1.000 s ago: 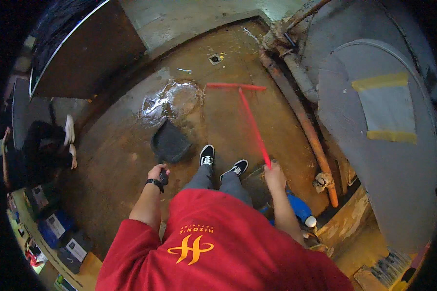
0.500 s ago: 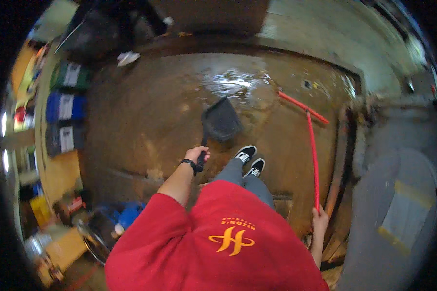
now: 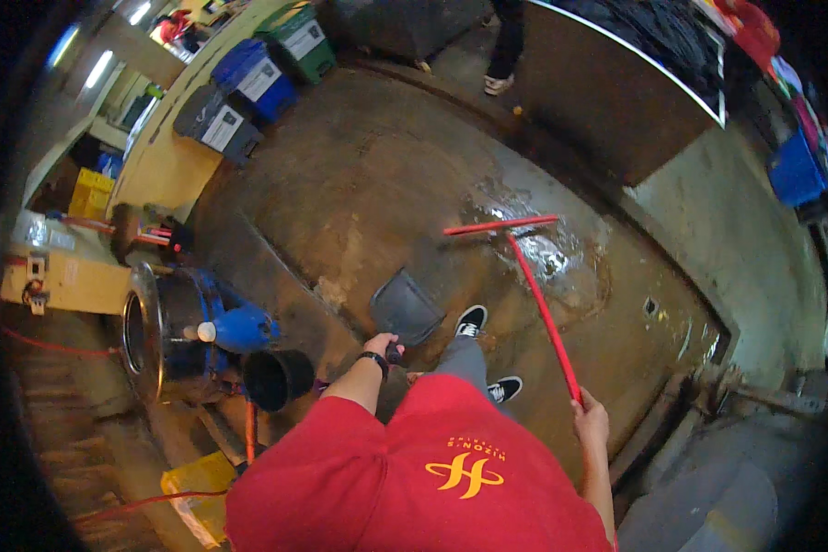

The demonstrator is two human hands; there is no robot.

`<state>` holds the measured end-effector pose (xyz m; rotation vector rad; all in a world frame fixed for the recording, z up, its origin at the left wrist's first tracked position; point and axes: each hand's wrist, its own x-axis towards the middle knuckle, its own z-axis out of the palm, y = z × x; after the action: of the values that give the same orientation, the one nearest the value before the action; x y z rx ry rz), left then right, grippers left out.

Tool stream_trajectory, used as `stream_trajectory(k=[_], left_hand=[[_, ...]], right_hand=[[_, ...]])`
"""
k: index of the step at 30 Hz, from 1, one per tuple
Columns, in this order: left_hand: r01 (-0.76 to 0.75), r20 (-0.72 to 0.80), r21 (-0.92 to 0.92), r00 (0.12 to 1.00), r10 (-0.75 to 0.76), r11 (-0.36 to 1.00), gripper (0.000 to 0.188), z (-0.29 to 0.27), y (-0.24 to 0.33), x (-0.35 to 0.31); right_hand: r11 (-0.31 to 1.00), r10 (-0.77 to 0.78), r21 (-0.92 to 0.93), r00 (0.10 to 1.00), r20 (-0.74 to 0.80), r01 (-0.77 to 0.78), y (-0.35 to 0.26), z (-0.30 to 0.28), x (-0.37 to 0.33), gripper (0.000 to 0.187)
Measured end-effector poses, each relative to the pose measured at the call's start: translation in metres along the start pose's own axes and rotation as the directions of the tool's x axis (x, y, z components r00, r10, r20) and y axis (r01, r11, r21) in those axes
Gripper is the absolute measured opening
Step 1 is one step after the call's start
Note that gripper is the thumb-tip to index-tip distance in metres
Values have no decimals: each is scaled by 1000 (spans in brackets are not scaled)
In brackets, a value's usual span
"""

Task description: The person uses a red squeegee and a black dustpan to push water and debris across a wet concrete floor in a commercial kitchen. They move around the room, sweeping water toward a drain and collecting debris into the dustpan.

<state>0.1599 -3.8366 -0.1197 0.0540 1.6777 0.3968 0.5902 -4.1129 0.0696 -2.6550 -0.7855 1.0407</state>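
My left hand (image 3: 382, 348) is closed around the handle of a dark grey dustpan (image 3: 403, 309), whose pan is low by the wet floor, just ahead and left of my feet. I cannot tell whether the pan touches the floor. In my right hand (image 3: 591, 420) is the upper end of the red pole of a floor squeegee (image 3: 535, 293). The squeegee's wide red head lies across the near left part of a shiny puddle (image 3: 554, 256), ahead of my shoes and beyond the dustpan.
Green, blue and grey bins (image 3: 219, 124) line the left wall. A steel drum (image 3: 161, 331), a blue bottle (image 3: 241, 329) and a black bucket (image 3: 278, 379) stand near my left. A large brown container (image 3: 589, 101) is ahead, with another person's leg (image 3: 504, 46) beside it.
My view has turned, bringing the drum and bucket into sight. The squeegee head has swung from right of the puddle to its near left side. The dustpan is closer to my body.
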Motion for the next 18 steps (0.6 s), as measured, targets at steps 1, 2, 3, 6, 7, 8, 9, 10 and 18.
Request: stream_trajectory(k=[1,2,3,6,7,8,9,10,18], left_hand=[[-17,-32,-97,999,14,995,21,-5,5,5],[-19,-21,-146,1000,16,989,21,-17,4,12],[-45,-14,-202,999,43,978,22,-24,7,15],[58,62,-262,997,-44,963,24,-57,31,20],[141,73,-256,989,-126,956,25,-64,38,23],[0,90,-237,996,22,971,21,-70,39,21],[91,79,-331,994,-69,939,23,-72,49,23],[103,364,-165,931,-37,981,24,-91,59,16],[165,97,-418,986,-137,894,24,-100,113,17]], right_hand=[[999,-37,-19,999,13,38,-31,3,22,41],[996,-75,-35,997,27,76,-57,12,38,41],[990,-132,-45,991,39,134,-83,15,58,40],[950,-297,-72,949,104,305,-179,38,129,37],[930,-348,-76,927,137,361,-210,49,156,35],[935,-334,-56,923,191,350,-242,58,184,35],[905,-375,-146,911,170,400,-276,71,208,36],[903,-390,-122,905,169,412,-308,82,230,35],[892,-244,-317,933,265,323,-385,117,326,38]])
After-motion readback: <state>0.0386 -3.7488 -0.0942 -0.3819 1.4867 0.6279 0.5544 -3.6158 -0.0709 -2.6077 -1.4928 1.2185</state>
